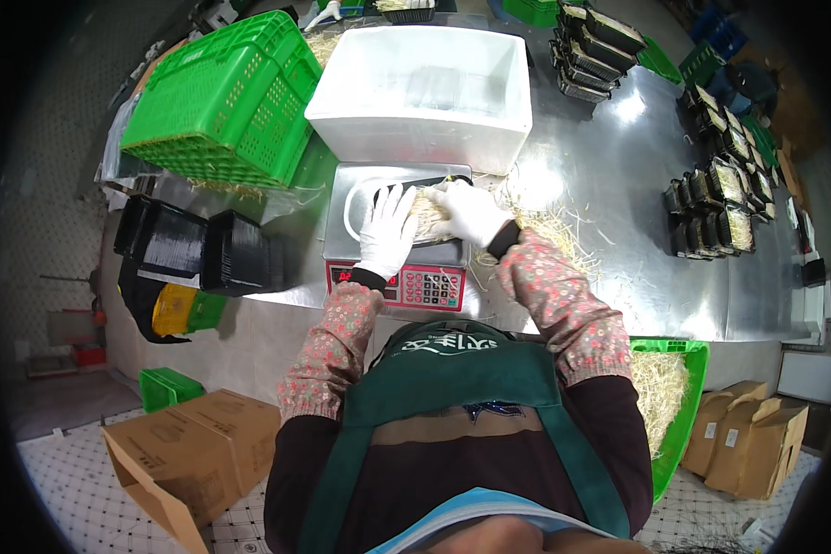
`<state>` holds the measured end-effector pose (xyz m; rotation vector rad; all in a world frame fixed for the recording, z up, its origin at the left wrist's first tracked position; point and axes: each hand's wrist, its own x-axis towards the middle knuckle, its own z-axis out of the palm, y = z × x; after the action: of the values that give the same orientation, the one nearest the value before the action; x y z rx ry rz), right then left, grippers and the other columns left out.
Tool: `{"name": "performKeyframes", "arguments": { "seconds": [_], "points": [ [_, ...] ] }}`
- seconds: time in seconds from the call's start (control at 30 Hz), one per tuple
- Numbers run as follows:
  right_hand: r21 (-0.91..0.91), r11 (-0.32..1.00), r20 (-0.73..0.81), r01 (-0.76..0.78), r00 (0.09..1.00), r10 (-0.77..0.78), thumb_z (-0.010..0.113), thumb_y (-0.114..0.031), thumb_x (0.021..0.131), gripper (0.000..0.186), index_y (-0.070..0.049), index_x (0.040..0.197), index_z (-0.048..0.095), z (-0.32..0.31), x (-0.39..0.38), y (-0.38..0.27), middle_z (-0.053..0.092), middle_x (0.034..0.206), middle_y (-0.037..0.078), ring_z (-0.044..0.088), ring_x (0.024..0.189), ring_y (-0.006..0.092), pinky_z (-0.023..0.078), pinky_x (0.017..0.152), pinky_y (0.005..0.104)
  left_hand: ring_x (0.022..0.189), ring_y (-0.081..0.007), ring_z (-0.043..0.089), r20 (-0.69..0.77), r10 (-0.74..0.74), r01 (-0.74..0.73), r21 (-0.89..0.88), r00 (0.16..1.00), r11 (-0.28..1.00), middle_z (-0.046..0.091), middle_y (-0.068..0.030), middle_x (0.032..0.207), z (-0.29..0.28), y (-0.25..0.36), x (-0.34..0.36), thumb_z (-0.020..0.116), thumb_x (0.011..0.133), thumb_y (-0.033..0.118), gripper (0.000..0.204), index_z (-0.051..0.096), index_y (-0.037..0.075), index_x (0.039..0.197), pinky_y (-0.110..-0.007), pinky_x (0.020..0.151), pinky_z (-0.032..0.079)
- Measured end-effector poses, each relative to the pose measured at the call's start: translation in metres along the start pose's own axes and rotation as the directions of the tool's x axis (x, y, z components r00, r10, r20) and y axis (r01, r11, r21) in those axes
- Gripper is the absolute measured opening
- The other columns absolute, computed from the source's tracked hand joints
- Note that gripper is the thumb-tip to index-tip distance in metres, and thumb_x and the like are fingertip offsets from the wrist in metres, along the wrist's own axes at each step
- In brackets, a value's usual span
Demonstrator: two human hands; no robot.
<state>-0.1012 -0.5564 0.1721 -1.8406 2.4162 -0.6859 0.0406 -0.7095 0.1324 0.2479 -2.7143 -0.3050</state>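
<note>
A black plastic tray (439,242) heaped with pale bean sprouts (429,217) sits on the metal plate of a red weighing scale (430,288). My left hand (388,231), in a white glove, lies over the left end of the sprouts with its fingers stretched out. From the right, my right hand (474,212), gloved too, curls its fingers onto the sprouts and presses them from the other end. Much of the tray is hidden under both hands. Loose bean sprouts (554,231) are strewn on the metal table to the right of the scale.
Behind the scale stands a white foam box (415,138), with stacked green crates (222,102) to its left. Black trays (235,254) are piled at the left edge. Filled trays (711,198) line the right side. A green crate of sprouts (660,388) stands by my right side.
</note>
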Motion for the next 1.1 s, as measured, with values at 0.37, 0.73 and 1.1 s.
{"name": "performKeyframes", "arguments": {
  "seconds": [0.37,0.73,1.1],
  "points": [
    [0.473,0.820,0.062,-0.321,0.941,0.333,0.073,-0.021,0.084,0.020,-0.006,0.097,0.074,-0.046,-0.052,0.058,0.072,0.085,0.009,0.067,0.077,0.0169,0.052,0.071,0.0290,0.136,-0.0346,0.036,0.063,-0.020,0.020,0.007,0.998,1.000,0.043,-0.0148,0.145,-0.002,-0.002,-0.005,0.051,0.095,0.030,0.055,0.039,0.011,0.145,-0.047,0.113,0.026],
    [-0.094,0.869,0.284,-0.485,0.824,0.491,0.081,-0.040,0.071,0.075,0.000,0.129,0.056,-0.057,-0.116,0.092,0.065,0.116,0.021,0.062,0.108,0.0361,0.048,0.095,0.0399,0.142,-0.0377,0.027,-0.009,0.059,-0.059,-0.236,0.998,0.970,0.032,-0.0242,0.150,-0.046,-0.014,-0.021,0.064,0.088,0.027,0.075,0.028,-0.003,0.147,-0.045,0.117,0.019],
    [-0.118,0.983,0.136,-0.138,0.979,0.154,0.064,-0.018,0.076,0.014,-0.005,0.078,0.068,0.002,-0.024,0.032,0.066,0.075,0.018,0.067,0.078,0.0363,0.054,0.070,0.0450,0.122,-0.0376,0.046,0.188,0.229,-0.219,-0.070,0.955,0.973,0.051,-0.0208,0.132,0.011,0.006,0.025,0.058,0.089,0.034,0.062,0.042,0.001,0.139,-0.049,0.104,0.034]
  ]
}}
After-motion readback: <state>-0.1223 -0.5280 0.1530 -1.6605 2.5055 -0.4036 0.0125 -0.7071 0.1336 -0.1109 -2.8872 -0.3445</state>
